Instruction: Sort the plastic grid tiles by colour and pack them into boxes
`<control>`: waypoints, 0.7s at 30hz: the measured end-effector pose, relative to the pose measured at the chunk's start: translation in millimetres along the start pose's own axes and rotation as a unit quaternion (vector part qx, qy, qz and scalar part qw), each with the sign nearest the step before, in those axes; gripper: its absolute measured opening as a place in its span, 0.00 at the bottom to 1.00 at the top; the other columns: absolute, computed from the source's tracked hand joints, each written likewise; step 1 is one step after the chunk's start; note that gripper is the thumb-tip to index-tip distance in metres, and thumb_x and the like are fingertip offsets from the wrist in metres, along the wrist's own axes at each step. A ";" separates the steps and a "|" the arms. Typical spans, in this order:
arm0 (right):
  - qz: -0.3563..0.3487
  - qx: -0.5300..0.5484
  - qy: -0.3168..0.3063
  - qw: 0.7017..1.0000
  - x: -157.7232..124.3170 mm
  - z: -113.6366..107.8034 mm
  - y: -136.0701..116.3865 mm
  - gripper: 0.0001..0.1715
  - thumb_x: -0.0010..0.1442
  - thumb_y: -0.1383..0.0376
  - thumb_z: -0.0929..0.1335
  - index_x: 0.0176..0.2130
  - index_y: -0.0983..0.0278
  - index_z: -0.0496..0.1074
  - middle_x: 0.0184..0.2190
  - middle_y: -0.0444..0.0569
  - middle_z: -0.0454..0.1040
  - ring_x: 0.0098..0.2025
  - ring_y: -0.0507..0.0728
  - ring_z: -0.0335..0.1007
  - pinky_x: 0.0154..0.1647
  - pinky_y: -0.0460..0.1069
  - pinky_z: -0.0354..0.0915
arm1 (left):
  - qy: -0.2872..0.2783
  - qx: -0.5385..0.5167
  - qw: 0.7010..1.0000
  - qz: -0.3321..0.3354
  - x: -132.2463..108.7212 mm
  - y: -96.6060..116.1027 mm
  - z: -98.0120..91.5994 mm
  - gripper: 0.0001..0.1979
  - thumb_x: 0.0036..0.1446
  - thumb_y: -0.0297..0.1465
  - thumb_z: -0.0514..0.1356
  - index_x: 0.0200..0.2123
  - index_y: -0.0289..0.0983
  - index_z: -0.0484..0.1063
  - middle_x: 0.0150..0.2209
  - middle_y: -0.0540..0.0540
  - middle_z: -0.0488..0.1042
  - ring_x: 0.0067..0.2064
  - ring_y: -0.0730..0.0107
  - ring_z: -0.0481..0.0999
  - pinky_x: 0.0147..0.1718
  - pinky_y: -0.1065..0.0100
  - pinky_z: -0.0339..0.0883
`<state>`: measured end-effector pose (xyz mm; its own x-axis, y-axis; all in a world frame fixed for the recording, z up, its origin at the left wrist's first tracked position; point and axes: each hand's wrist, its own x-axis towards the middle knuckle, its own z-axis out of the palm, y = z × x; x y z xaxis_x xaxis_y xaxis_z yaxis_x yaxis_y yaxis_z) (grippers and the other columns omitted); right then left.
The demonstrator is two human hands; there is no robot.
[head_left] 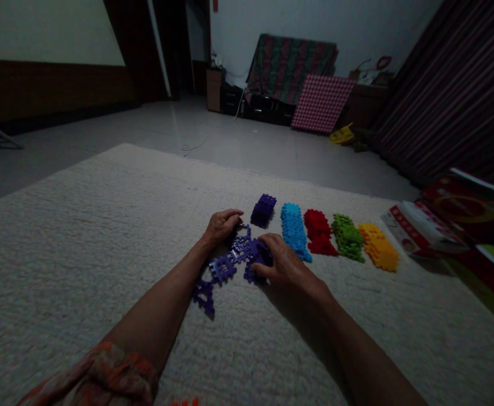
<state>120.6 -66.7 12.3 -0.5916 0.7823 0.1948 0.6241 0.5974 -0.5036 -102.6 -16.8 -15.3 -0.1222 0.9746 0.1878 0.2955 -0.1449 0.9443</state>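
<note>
A chain of joined purple interlocking tiles (224, 268) lies on the cream carpet (82, 242). My left hand (221, 225) is curled over the chain's far end, fingers closed on it. My right hand (283, 265) pinches purple tiles at the chain's right end. Just beyond lie sorted piles in a row: purple (263, 210), blue (294, 230), red (318, 231), green (347, 237) and yellow (379, 247).
A red and white box (420, 228) and coloured packaging (479, 225) lie at the carpet's right edge. A striped curtain (454, 90) hangs on the right. Across the grey floor stand a covered piece of furniture (291, 67) and a checked board (321, 103).
</note>
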 end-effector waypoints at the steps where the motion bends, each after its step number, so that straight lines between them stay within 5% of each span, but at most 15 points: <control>1: 0.009 -0.003 -0.014 1.000 -0.9 -3.3 -1.0 0.34 0.54 0.62 0.74 0.57 0.63 0.66 0.55 0.59 0.68 0.58 0.65 0.67 0.59 0.59 0.64 | 0.000 -0.001 1.000 -0.003 0.2 -0.7 0.0 0.17 0.55 0.33 0.57 0.43 0.33 0.80 0.35 0.43 0.82 0.37 0.66 0.80 0.40 0.67 0.72; 7: 0.043 -0.047 -0.034 0.997 -6.2 -10.8 -7.4 0.33 0.52 0.63 0.75 0.56 0.62 0.68 0.48 0.55 0.69 0.50 0.64 0.70 0.52 0.58 0.68 | -0.013 0.059 0.998 0.005 0.0 -0.4 -0.1 0.15 0.56 0.31 0.58 0.43 0.35 0.81 0.39 0.44 0.83 0.42 0.64 0.81 0.47 0.66 0.72; 14: 0.044 -0.070 -0.065 0.994 -4.6 -19.3 -16.2 0.25 0.53 0.66 0.74 0.51 0.62 0.72 0.44 0.54 0.72 0.44 0.62 0.72 0.48 0.56 0.69 | -0.086 0.169 0.976 0.103 -1.7 3.9 -1.9 0.14 0.55 0.30 0.59 0.42 0.39 0.82 0.46 0.43 0.82 0.51 0.60 0.78 0.55 0.62 0.68; 21: 0.018 0.004 -0.100 0.995 -0.8 -31.8 -12.0 0.16 0.64 0.62 0.67 0.50 0.65 0.73 0.46 0.57 0.77 0.47 0.62 0.73 0.49 0.55 0.66 | -0.089 0.084 0.992 0.030 0.8 -1.1 -9.0 0.17 0.54 0.35 0.58 0.40 0.33 0.82 0.25 0.48 0.77 0.29 0.68 0.75 0.32 0.69 0.68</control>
<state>129.9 -68.8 44.9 -0.6591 0.7520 0.0049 0.6431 0.5670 -0.5147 -111.5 -17.4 -13.7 0.0661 0.9819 0.1778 0.4535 -0.1882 0.8712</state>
